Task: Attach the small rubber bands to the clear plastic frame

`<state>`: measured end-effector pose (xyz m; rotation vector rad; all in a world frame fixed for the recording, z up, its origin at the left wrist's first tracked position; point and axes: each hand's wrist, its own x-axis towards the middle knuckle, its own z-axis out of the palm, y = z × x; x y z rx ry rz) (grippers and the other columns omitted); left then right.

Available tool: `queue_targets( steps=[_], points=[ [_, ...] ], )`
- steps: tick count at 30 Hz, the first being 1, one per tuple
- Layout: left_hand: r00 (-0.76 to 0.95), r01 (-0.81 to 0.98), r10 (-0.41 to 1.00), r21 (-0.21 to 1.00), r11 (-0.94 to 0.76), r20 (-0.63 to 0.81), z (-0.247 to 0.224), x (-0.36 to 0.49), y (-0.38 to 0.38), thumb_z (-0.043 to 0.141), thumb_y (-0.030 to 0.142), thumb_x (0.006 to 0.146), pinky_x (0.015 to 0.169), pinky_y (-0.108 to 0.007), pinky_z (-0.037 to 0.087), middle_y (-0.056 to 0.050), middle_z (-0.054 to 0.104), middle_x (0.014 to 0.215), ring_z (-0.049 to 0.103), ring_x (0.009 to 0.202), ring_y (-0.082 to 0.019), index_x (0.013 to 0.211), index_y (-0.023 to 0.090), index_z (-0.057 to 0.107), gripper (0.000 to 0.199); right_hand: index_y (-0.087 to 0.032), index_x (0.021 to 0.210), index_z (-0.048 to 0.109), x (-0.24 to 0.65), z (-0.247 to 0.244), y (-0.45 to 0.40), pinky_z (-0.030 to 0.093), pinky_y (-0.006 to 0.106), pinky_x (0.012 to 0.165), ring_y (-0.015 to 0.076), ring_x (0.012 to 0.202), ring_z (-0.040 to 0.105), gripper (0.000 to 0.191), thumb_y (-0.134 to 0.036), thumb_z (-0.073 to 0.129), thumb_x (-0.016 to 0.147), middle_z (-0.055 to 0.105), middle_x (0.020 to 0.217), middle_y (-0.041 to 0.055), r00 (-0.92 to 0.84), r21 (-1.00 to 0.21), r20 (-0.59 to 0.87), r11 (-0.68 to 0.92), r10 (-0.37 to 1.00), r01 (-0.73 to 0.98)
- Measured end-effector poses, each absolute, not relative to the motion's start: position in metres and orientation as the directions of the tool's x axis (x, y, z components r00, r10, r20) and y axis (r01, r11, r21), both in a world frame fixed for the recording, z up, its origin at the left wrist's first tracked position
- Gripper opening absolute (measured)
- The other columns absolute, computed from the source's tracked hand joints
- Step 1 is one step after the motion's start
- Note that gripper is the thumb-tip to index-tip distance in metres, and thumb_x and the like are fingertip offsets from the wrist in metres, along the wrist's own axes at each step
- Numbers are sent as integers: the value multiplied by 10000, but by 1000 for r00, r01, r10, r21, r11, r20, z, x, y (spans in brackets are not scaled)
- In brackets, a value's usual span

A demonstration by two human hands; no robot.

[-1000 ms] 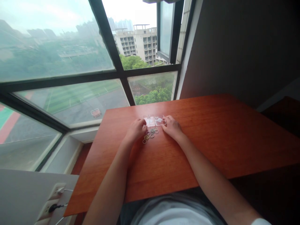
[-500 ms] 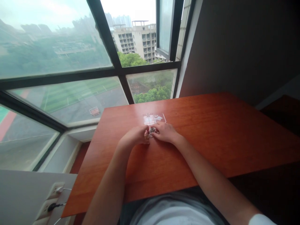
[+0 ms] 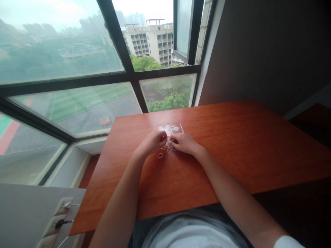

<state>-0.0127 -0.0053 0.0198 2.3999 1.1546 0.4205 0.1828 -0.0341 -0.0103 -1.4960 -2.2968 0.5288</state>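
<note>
Reddish-brown and smooth, the table [image 3: 196, 182] stood beneath a dark window frame [image 3: 133, 75] and formed the work surface in the head view. Small pale rings [image 3: 169, 150] lay in a loose cluster between the left hand [image 3: 156, 140] and the right hand [image 3: 184, 142], with a lone ring [image 3: 160, 155] apart from them, nearer the person. Thumb and fingers of each hand were curled inward at the cluster; whether either pinched a ring could not be told at this size. The step in hand was judged to be fingertip handling of the rings; the next move seemed to call for a light, precise pinch on one rim. The lone ring lay flat, its opening upward, and, being round, had no long axis. Just beyond the hands, a clear case [image 3: 177, 128] lay with its long axis running left to right, roughly along the table's far edge.
</note>
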Motion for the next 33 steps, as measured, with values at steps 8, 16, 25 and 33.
queue_targets(
  steps=[8,16,25,33],
  points=[
    [598,656,800,597,-462,-38,22,-20,-5,533,211,801,609,-223,405,-31,691,781,607,668,-144,997,155,652,235,-220,1046,737,185,-12,-31,411,235,731,139,804,626,219,-273,594,890,735,929,37,-387,-618,159,397,908,678],
    [563,716,771,642,-276,-297,21,-39,-2,740,374,665,558,-218,401,3,663,721,603,639,-156,900,179,617,329,-205,931,738,175,-13,-36,386,211,659,115,732,604,133,-241,630,863,726,841,8,-448,-681,187,444,874,582],
    [603,740,752,538,-403,-267,27,-26,-14,738,218,618,584,-232,394,17,640,729,558,636,-148,939,185,614,346,-210,950,742,185,-15,-29,395,236,683,135,757,600,159,-216,608,865,720,853,24,-362,-608,185,395,914,688],
    [594,774,776,415,-479,-211,16,-17,-12,546,133,729,582,-246,374,-34,682,774,544,626,-145,849,179,669,177,-223,936,741,196,-14,-30,407,229,685,128,722,613,143,-248,628,851,717,799,7,-355,-592,85,334,931,734]
  ],
)
